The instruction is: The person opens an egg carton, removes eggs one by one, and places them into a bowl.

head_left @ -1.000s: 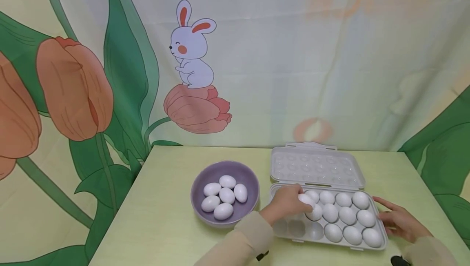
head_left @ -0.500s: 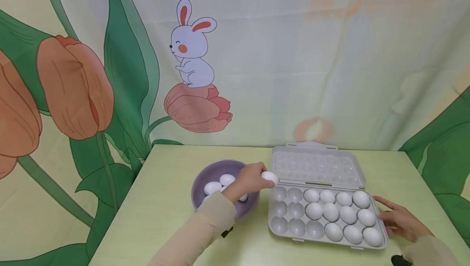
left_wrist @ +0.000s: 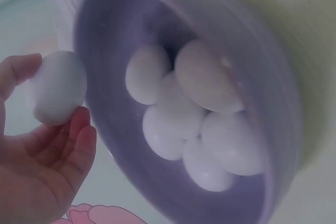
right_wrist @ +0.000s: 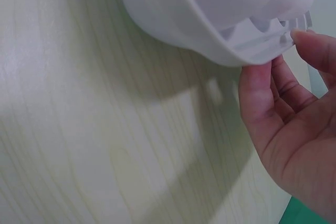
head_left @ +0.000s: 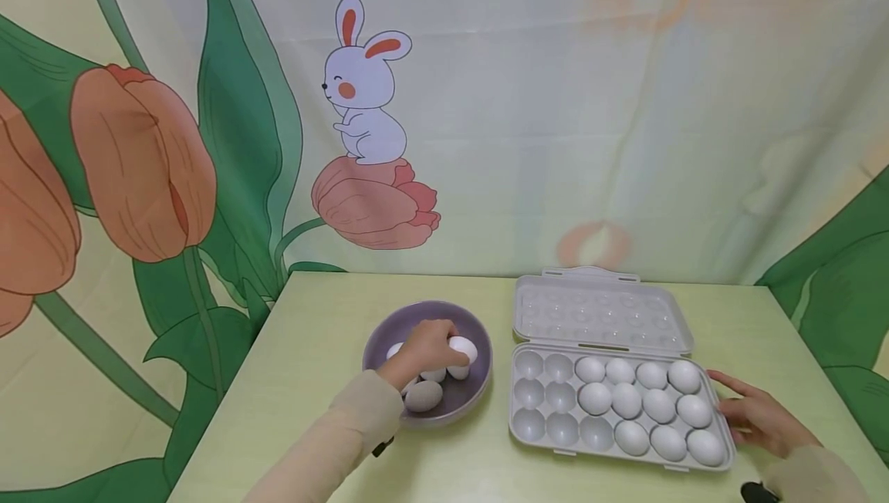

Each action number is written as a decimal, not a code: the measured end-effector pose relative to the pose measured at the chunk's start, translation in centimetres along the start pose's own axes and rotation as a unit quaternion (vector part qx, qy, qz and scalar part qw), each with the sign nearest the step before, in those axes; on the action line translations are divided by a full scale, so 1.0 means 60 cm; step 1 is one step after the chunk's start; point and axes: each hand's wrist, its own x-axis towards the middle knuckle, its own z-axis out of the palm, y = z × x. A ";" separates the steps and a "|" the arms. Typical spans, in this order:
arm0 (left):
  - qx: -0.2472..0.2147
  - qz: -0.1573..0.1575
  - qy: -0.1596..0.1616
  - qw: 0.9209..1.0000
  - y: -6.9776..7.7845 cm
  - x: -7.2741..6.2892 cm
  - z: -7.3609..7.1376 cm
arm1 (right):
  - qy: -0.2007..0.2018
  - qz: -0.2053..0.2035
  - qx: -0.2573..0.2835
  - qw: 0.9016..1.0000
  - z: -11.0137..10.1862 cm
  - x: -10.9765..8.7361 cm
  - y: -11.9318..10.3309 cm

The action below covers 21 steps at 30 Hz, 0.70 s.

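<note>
My left hand (head_left: pixel 425 349) pinches a white egg (left_wrist: pixel 56 87) between thumb and fingertips, above the purple bowl (head_left: pixel 375 331). Several more white eggs lie in that bowl, partly hidden by the hand in the head view. Right of the bowl sits a white plastic egg box (head_left: pixel 590 450), its lid (head_left: pixel 600 314) folded back. Eggs fill the right-hand cups; the two left columns and one front cup beside them hold none. At the box's right end, my right hand (head_left: pixel 760 416) grips the rim (right_wrist: pixel 231 59), with the thumb above and fingers below.
The pale wood-grain table (head_left: pixel 278 379) ends against a curtain (head_left: pixel 514 140) printed with tulips and a rabbit. The raised lid leans back near the curtain, behind the box.
The left hand has carried the egg from over the box leftward to over the bowl. The box's contents otherwise look the same, and the right hand stays at its end.
</note>
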 end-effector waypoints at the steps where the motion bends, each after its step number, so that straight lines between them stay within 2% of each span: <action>1: 0.005 0.001 0.001 1.000 -0.005 -0.001 0.002 | -0.001 -0.001 -0.001 1.000 0.000 0.000 0.000; 8: 0.028 0.000 0.004 1.000 -0.030 -0.001 0.021 | 0.000 -0.005 -0.007 1.000 0.001 -0.002 0.001; 11: 0.047 0.015 0.010 0.999 -0.035 -0.003 0.029 | -0.005 -0.009 -0.006 1.000 -0.001 -0.002 0.002; 16: 0.075 0.044 0.017 0.996 -0.036 -0.008 0.037 | 0.007 0.000 -0.006 1.000 -0.001 0.000 0.002; 21: 0.103 0.049 0.023 0.993 -0.035 -0.013 0.046 | 0.008 0.000 -0.008 1.000 0.000 0.001 0.001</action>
